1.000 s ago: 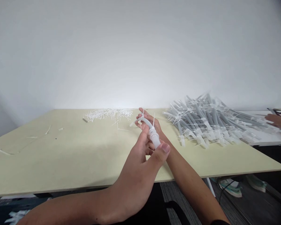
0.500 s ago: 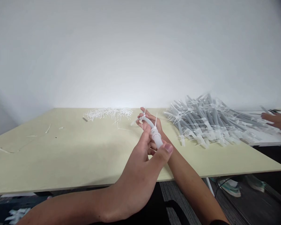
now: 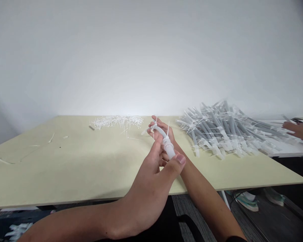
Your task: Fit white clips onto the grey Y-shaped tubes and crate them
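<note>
A short grey tube (image 3: 160, 130) with white plastic fittings and cable ties curves through the air above the table. My left hand (image 3: 151, 178) is closed round its near end, the thumb and fingers on the thick white fitting (image 3: 169, 150). A cable tie's tail (image 3: 168, 129) sticks up from beside that fitting. Farther out, my right hand (image 3: 168, 131) has its fingers bent round the tube's far end, where another cable tie sits; part of this grip is hidden behind the tube and my left hand. My forearms cross, the left one nearer me.
Loose white cable ties (image 3: 118, 121) lie in a heap at the table's back. A large pile of tied grey tubes (image 3: 227, 126) is on the right. Scraps (image 3: 5, 161) dot the left side. Another person's hand (image 3: 295, 127) is at far right. A dark bin (image 3: 0, 225) stands low left.
Almost nothing differs. Both hands keep their hold on the tube, and the view has shifted very slightly. At far right the other person's hand has moved a little.
</note>
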Available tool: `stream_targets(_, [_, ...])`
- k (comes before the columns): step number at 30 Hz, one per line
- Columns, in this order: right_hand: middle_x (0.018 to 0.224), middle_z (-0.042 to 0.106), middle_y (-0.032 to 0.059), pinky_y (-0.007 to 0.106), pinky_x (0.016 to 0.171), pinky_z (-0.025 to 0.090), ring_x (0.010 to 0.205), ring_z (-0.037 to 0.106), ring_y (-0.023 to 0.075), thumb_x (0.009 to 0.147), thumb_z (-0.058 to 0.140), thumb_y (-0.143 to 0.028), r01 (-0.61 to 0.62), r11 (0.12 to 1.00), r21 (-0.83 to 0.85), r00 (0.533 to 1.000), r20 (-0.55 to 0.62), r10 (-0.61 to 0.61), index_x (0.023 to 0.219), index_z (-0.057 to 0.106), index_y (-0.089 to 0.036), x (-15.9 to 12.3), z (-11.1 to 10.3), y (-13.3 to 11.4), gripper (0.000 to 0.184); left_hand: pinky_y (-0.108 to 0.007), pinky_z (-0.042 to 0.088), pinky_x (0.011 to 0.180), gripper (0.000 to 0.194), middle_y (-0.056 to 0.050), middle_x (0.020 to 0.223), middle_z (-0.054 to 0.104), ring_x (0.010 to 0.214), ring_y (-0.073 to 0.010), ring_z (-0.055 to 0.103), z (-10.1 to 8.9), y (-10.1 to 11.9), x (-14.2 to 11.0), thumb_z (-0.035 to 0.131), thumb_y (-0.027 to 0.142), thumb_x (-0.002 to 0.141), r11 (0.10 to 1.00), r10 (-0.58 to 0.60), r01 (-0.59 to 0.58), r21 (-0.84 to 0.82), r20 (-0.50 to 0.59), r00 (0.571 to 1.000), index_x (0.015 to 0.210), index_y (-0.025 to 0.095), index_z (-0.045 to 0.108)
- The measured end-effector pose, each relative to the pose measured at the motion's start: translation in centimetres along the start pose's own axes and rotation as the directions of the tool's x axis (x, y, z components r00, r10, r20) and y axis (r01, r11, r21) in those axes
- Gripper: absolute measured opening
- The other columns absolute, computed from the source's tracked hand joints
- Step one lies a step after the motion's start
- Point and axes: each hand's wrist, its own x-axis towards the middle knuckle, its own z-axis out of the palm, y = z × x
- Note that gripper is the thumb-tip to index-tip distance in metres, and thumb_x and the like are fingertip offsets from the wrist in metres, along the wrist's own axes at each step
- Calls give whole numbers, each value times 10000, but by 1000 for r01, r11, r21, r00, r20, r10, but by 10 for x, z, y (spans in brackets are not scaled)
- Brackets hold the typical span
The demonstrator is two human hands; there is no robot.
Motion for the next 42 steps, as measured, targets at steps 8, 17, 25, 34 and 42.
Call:
stream_targets(8, [760,588,-28,294,727,493,709,556,122,741,562,-216,15,996,90,1000,-7,-14,948,579,-275,3,-2,2,216,-427,283,1007,672,-108,1130,565,1110,-253,458,2,4,-1,515,416,834,1000,1,-1,17,28,1000,1421,208,262])
stream_targets(17, [716,581,-45,252,671,485,668,546,101,730,591,-199,49,986,158,996,-77,-37,936,572,-273,7,1,9,220,-426,269,1019,691,-110,1086,584,1121,-253,457,2,1,0,516,398,831,1000,16,-17,15,34,999,1429,192,237])
stream_targets(25, [801,602,-28,274,719,497,730,560,110,746,584,-210,40,995,88,998,-58,-35,937,585,-264,1,3,3,199,-419,290,1018,711,-108,1139,579,1129,-248,473,3,2,0,529,405,829,1000,-1,1,-10,38,999,1436,213,214])
stream_targets(34, [787,601,-12,282,715,496,737,568,122,733,556,-202,52,997,61,996,-78,-47,938,590,-248,1,3,3,213,-415,256,1058,759,-110,1260,524,1295,-266,333,3,-1,-1,573,425,790,1000,13,-11,-28,41,999,1435,234,220])
stream_targets(42, [995,634,14,341,847,460,961,557,168,730,577,-286,122,977,-173,985,-97,-140,996,619,-268,5,-7,4,269,-407,341,958,561,-95,1026,610,1012,-236,524,-6,-4,4,488,352,837,999,23,-21,37,-44,999,1365,196,379])
